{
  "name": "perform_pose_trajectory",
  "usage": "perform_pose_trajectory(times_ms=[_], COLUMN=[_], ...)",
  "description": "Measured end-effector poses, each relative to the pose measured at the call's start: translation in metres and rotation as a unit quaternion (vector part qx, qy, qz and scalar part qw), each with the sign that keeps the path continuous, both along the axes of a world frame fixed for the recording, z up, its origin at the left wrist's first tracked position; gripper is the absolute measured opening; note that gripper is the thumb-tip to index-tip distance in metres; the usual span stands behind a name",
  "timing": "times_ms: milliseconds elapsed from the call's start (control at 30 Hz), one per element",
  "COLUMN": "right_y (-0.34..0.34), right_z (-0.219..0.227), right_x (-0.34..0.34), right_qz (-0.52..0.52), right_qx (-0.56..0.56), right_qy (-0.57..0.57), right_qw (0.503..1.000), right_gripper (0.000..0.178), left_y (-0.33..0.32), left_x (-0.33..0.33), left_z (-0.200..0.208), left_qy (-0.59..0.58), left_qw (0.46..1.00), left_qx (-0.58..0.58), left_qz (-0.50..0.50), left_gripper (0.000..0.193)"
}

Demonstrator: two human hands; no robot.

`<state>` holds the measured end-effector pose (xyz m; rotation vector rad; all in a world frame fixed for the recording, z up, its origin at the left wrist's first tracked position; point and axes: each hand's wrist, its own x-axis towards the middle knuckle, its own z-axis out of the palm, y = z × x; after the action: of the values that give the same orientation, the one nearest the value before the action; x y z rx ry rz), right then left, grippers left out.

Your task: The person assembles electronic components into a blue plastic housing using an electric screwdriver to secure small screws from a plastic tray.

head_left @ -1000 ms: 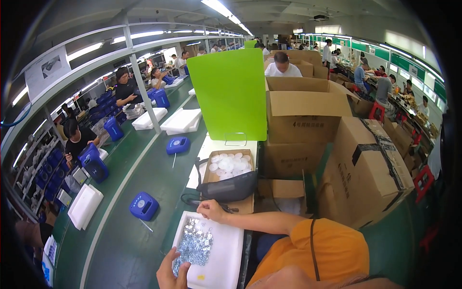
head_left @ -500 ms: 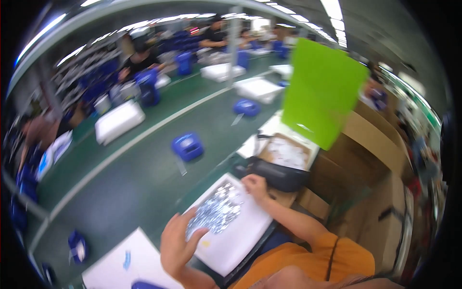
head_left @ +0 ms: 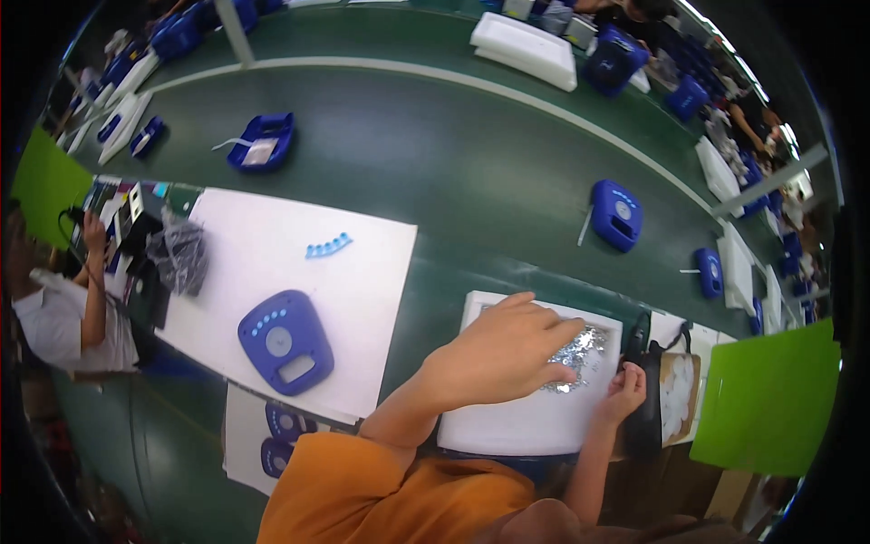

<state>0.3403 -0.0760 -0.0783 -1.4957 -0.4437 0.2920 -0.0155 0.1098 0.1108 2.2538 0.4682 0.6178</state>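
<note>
Metal parts point(head_left: 587, 344) lie in the tray point(head_left: 507, 431), partly screened by the left hand point(head_left: 498, 354): fingers spread. Right hand point(head_left: 625, 392), fingers curled, hold indeterminable, is between tray and pouch point(head_left: 645, 417). Housing point(head_left: 306, 325): left of tray.

no text or sign seems legible here

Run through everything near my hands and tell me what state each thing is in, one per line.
Left hand: open, fingers spread, over the tray
Right hand: fingers curled; holding anything, unclear
White tray: uncovered
Metal parts: loose, heaped in the tray
Cardboard box: open, white discs inside
Blue cover: lying flat on the white board
Light-blue strip: loose on the board
Plastic bag: crumpled
</note>
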Motion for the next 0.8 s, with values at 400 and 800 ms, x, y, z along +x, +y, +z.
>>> perform_pose_trajectory(times_ms=[400,800], right_y=[0.001,0.001], right_z=[0.004,-0.003], right_x=[0.005,0.007], right_qz=[0.004,0.031], right_qx=[0.011,-0.013], right_qy=[0.007,-0.017], right_qw=[1.000,0.999], right_gripper=[0.017,0.018], left_y=[-0.004,-0.005], left_x=[0.001,-0.006], left_z=[-0.004,-0.003], left_qy=[0.003,0.041], left_qw=[0.998,0.979], left_qx=[0.042,0.094], left_qz=[0.049,0.174], left_gripper=[0.064,0.062])
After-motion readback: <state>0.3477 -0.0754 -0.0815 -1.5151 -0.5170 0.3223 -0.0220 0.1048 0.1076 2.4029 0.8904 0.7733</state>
